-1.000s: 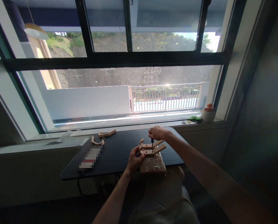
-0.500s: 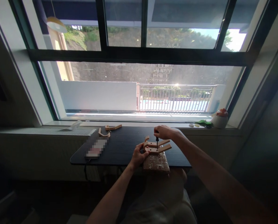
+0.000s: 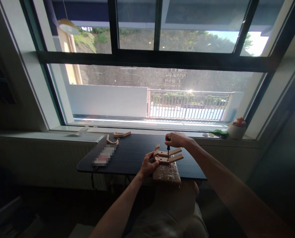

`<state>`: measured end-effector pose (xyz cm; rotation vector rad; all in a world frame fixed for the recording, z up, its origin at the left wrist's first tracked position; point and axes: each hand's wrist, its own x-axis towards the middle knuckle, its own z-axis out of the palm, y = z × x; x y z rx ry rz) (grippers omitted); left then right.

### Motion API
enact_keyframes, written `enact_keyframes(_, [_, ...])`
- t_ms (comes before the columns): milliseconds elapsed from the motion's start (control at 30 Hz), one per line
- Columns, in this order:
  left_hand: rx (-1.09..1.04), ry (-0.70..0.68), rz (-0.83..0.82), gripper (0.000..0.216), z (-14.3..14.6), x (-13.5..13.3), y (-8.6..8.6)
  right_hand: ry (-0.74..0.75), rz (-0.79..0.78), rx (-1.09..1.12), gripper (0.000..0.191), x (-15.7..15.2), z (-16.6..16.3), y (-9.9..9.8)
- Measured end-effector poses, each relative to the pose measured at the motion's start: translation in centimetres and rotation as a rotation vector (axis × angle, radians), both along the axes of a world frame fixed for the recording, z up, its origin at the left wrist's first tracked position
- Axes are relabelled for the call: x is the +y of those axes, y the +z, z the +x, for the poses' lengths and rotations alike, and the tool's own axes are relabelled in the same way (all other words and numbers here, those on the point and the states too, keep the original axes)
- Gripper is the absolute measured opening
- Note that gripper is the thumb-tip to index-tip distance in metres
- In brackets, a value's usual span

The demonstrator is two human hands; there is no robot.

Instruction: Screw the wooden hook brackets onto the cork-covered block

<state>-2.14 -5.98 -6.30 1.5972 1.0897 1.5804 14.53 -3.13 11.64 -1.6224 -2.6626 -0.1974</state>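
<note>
The wooden assembly (image 3: 171,157), two curved light-wood pieces stacked one over the other, lies near the front edge of the dark surface (image 3: 132,153), directly ahead of the person. A small dark screwdriver (image 3: 168,150) stands upright on the top piece, tip down at about the centre of the stack.

The right hand (image 3: 177,139) is closed around the screwdriver handle from above, at 1 o'clock from the assembly. The left hand (image 3: 147,164) is curled on the rounded end of the stack at 8 o'clock, thumb on top and fingers under the edge.

A brown textured pad (image 3: 167,173) sits at 6 o'clock, touching or partly under the assembly and overhanging the front edge of the surface. Two loose wooden pieces (image 3: 117,137) lie well apart at 10 o'clock, and a flat blurred item (image 3: 104,156) lies at 9 o'clock. A white and orange jar (image 3: 236,128) stands on the window sill (image 3: 239,140) at 2 o'clock.

Hazards, as a judgement:
- Tip slip. The tool is short and the contact point small; an off-axis push would drive the tip across the wood toward the left thumb.
- Stack shift. If the left-hand grip loosens, the two pieces may rotate out of line.
- Edge loss. The overhanging pad gives uneven support; downward pressure could tip the work off the front edge.
</note>
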Motion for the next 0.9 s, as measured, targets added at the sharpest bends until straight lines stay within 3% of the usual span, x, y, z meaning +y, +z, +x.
enact_keyframes(133, [-0.039,-0.004,-0.010,0.042,0.1,-0.2,0.2,0.053,-0.029,0.001,0.027,-0.3,0.1,-0.1])
enact_keyframes(567, [-0.074,-0.029,-0.031,0.038,0.2,-0.7,1.0,-0.064,-0.018,-0.039,0.037,-0.6,0.1,0.0])
enact_keyframes(733, [-0.080,-0.036,-0.038,0.036,0.4,-1.0,1.4,0.001,-0.004,-0.028,0.026,-1.1,0.1,0.4])
enact_keyframes(900, [-0.080,-0.031,-0.033,0.038,0.4,-0.6,0.8,0.014,-0.013,-0.021,0.028,-0.7,0.0,-0.2])
